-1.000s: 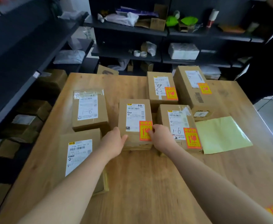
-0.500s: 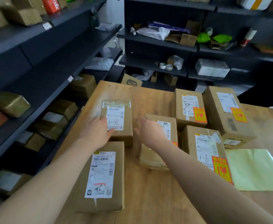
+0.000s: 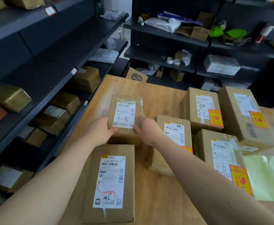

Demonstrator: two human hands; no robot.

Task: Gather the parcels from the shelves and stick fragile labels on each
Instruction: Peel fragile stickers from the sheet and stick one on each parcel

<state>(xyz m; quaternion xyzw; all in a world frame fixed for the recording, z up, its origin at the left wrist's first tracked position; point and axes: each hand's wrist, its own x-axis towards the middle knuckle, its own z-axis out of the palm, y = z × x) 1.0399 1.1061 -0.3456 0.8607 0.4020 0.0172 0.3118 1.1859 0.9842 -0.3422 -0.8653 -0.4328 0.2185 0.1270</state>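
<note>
The 1-8 parcel (image 3: 125,114) is gripped at its near corners by both hands. The left hand (image 3: 99,132) is curled round the left edge with the thumb laid on top, and the right hand (image 3: 147,129) is curled round the right edge in the same way. Whether the parcel is raised off the desk (image 3: 157,200) cannot be told. Just nearer than the fingers (image 3: 112,131), the A027 parcel (image 3: 110,182) is laid flat. To the right of the fingers, four labelled parcels (image 3: 175,132) are set close together, each marked with a red fragile label (image 3: 215,118). One of these labels is partly hidden by the right forearm. Further right, a green sheet (image 3: 266,177) is laid on the desk. To the left of the fingers, shelves (image 3: 35,70) are stocked with more parcels.
</note>
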